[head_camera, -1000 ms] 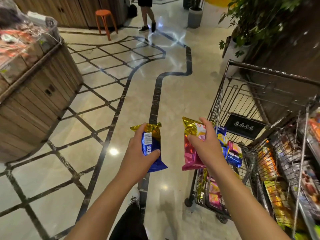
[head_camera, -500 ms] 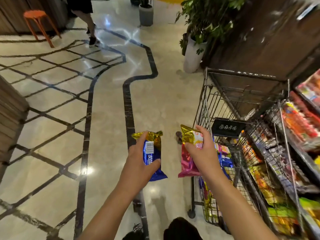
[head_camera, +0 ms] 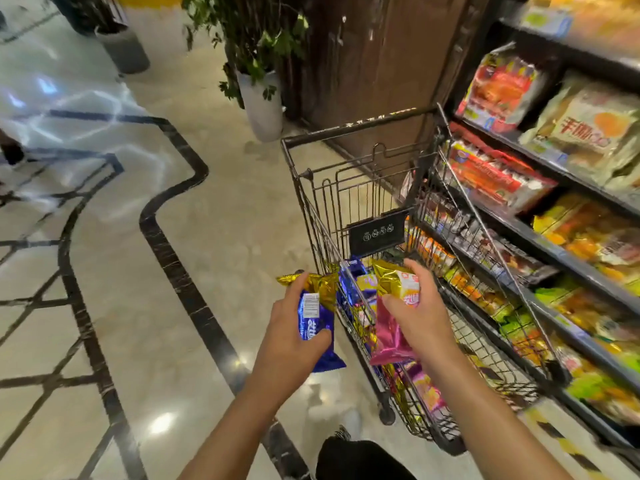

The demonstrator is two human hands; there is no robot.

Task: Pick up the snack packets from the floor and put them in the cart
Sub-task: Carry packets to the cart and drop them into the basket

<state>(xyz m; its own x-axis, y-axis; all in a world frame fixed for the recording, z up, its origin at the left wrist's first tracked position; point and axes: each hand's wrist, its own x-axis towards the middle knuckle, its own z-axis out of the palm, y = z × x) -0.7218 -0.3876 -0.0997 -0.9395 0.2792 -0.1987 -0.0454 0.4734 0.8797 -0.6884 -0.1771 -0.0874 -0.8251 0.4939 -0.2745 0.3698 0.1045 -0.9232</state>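
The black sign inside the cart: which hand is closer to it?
Right. The right hand, holding the pink packet, is over the cart just below the black sign. The left hand, with the blue packet, is outside the cart's left wall.

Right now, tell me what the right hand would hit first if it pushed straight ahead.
Probably the packets already piled in the cart; the right hand with its pink packet seems above the basket, though depth is unclear.

Blue-and-gold packet [head_camera: 317,325], pink-and-gold packet [head_camera: 393,323], black wire cart [head_camera: 353,133], black-lined beige floor [head_camera: 214,244]
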